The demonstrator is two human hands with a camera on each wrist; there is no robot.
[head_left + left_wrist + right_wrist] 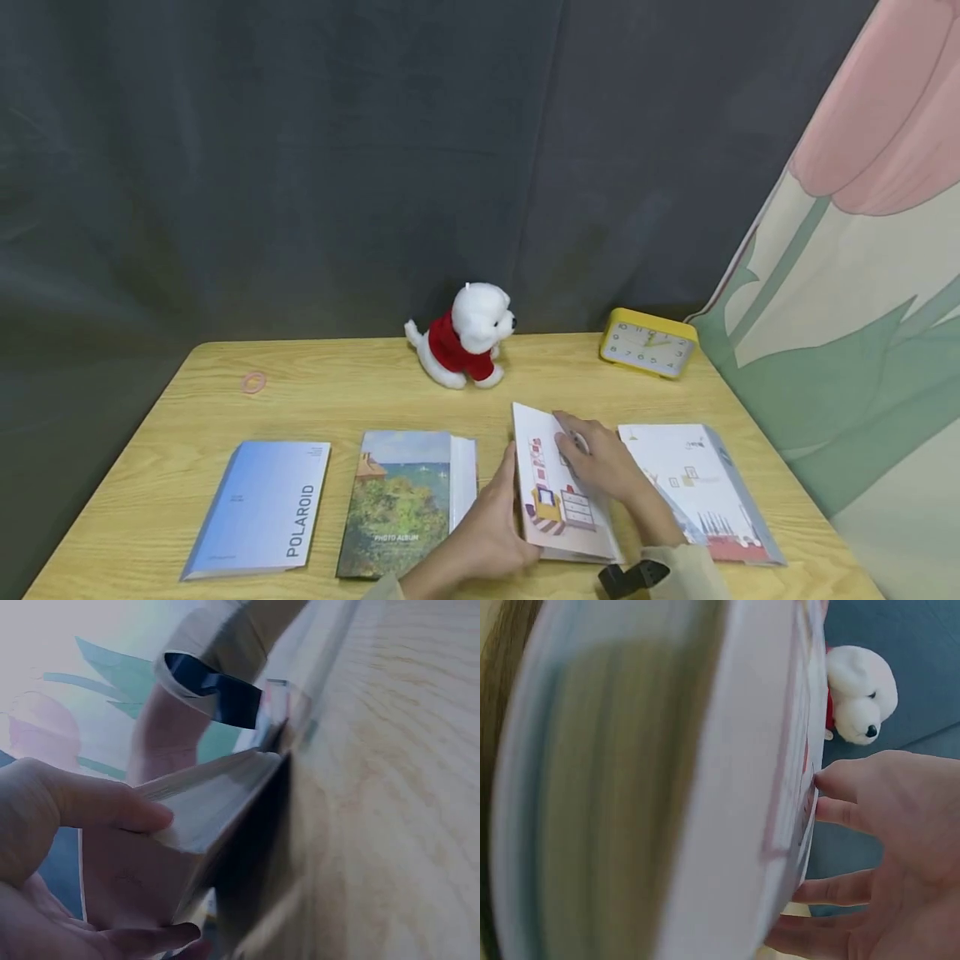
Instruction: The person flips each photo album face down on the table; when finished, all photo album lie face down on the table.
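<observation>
A photo album (553, 496) with a white cover, printed with red pictures and furniture, is tilted up off the table, right of centre. My left hand (491, 517) grips its left side; in the left wrist view the thumb (142, 814) lies on the album's edge and the fingers are below. My right hand (600, 458) holds the cover near its upper right edge. In the right wrist view, fingertips (832, 814) touch the cover, while the page block (615, 795) is blurred close to the camera. Part of the cover is hidden under the right hand.
A blue POLAROID album (262, 508) and a painted-landscape album (397, 500) lie to the left. A white illustrated album (690, 483) lies to the right. Behind stand a white plush dog (480, 321) in red and a yellow clock (649, 343). A pink ring (253, 382) lies back left.
</observation>
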